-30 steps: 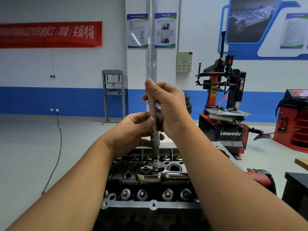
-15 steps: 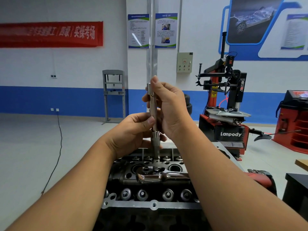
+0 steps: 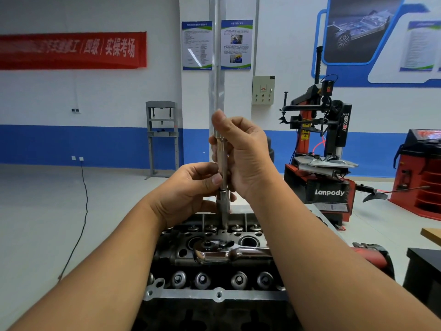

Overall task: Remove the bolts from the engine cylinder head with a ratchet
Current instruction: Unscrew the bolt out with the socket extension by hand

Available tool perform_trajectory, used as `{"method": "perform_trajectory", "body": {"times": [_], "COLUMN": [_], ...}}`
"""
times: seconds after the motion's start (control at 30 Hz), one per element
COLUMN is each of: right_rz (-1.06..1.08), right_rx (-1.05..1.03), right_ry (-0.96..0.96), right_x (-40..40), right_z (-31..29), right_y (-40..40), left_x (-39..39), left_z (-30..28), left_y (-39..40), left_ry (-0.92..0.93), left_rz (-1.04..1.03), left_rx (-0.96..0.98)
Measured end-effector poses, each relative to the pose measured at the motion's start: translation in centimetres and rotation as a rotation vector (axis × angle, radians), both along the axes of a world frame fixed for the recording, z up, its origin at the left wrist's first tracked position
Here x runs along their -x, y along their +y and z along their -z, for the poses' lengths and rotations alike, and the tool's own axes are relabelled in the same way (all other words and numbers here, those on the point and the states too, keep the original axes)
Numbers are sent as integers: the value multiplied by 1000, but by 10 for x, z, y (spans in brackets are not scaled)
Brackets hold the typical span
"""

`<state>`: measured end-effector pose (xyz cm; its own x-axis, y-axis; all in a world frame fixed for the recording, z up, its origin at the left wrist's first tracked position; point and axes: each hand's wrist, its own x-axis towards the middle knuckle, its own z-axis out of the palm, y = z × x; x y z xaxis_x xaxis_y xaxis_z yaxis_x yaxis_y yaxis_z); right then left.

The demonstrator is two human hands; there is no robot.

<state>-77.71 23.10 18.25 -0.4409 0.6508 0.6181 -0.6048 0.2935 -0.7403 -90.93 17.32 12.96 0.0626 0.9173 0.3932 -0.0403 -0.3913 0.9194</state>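
Observation:
The dark engine cylinder head [image 3: 214, 295] lies below me with rows of valve springs and round bores. A chrome ratchet [image 3: 214, 253] rests flat across its top, held by neither hand. A long steel extension bar with a socket [image 3: 223, 199] stands upright on the head's far side. My right hand [image 3: 245, 158] wraps round the bar's upper part, with a fingertip over its top end. My left hand [image 3: 191, 189] pinches the bar lower down, just above the socket.
A red and black tyre changer [image 3: 324, 163] stands to the right behind the engine. A red machine [image 3: 422, 170] is at the far right, and a dark bench corner [image 3: 424, 266] at the lower right. A grey press frame [image 3: 162, 137] stands against the wall. A cable [image 3: 81, 223] trails on the floor at left.
My right hand's fingers have shifted on the bar's top, from off its end half a second ago to covering it. The bar stays upright. My left hand and the ratchet have not moved.

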Motion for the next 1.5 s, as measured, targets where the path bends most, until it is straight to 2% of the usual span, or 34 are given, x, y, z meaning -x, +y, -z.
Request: {"method": "perform_trajectory", "body": {"times": [0.13, 0.43, 0.67, 0.87, 1.1, 1.27, 1.4, 1.5], "right_rz": [-9, 0, -114, -123, -130, -115, -108, -114], "right_rx": [8, -25, 51, 46, 75, 83, 84, 96], "right_ry": [-47, -53, -51, -6, -61, 12, -7, -24], "right_x": [2, 2, 0, 0, 0, 1, 1, 2], "right_z": [-1, 2, -2, 1, -1, 1, 1, 0], "right_y": [1, -2, -5, -8, -6, -3, -4, -3], "left_x": [0, 3, 2, 2, 3, 3, 3, 4], "left_z": [0, 0, 1, 0, 1, 2, 3, 3], "left_y": [-1, 4, 1, 3, 1, 3, 5, 3], "left_ry": [12, 48, 17, 58, 13, 26, 43, 53], "left_rz": [31, -107, -19, -127, -6, -33, -60, 7], "left_rx": [19, 8, 11, -9, 29, 13, 26, 69]}}
